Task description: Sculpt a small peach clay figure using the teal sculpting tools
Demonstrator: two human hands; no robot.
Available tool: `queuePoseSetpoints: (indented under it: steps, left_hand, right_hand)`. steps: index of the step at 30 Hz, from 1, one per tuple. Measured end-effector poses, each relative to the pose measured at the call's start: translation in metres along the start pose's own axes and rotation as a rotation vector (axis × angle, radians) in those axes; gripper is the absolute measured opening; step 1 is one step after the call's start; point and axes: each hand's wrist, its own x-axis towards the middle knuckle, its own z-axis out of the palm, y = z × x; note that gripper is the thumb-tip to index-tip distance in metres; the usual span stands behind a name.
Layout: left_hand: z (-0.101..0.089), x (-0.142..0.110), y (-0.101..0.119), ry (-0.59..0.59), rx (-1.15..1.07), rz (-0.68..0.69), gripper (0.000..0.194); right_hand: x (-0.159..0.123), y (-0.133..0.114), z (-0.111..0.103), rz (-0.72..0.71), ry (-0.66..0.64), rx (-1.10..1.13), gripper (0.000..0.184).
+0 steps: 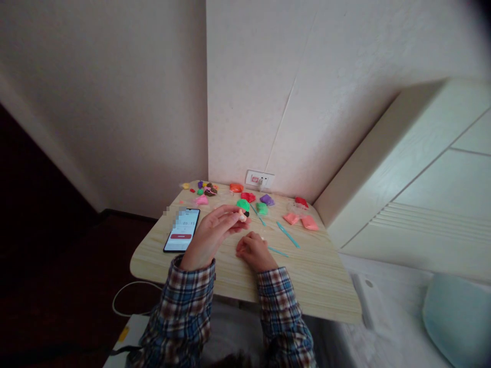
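My left hand is raised over the table, its fingers closed on a small clay figure with a bright green top, a black part and a pale peach part. Lower and to the right, my right hand rests close to the tabletop with curled fingers. A tiny pale bit shows by its knuckles; whether the fingers hold anything is hidden. Just right of that hand lies a thin teal modelling tool, partly covered. A wider teal tool and another slim one lie beyond.
A lit phone lies left of my left hand on the wooden table. Along the back are orange, purple and green clay packs, plus small dark shapes. Coral packs lie right, below a wall socket.
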Motion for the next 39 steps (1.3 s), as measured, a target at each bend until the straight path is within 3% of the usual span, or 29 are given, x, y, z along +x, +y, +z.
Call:
queuePoseSetpoints:
  steps: [10,14,23,26,30,39]
  left_hand:
    - [-0.002,0.002,-0.005,0.004,-0.02,-0.036,0.025]
    - [-0.001,0.002,-0.004,0.011,-0.014,-0.022,0.024]
    - [-0.001,0.001,-0.002,0.052,0.029,0.005,0.026]
    - [-0.003,0.0,-0.002,0.054,0.049,0.015,0.024]
    - [-0.004,0.001,-0.004,0.032,0.036,-0.003,0.022]
    - [0.007,0.0,-0.008,-0.103,0.057,-0.081,0.016]
  right_hand:
    - [0.002,0.018,-0.016,-0.021,0.075,0.018,0.006]
    - [0.001,0.015,-0.008,-0.005,0.081,0.006,0.015]
    - [0.004,-0.002,0.006,0.044,0.1,0.138,0.008]
    - [0.004,-0.003,-0.003,0.022,0.12,0.285,0.005]
    - [0.002,-0.011,-0.025,-0.019,0.205,0.526,0.015]
    - [-0.016,-0.055,-0.067,-0.114,0.382,0.806,0.012]
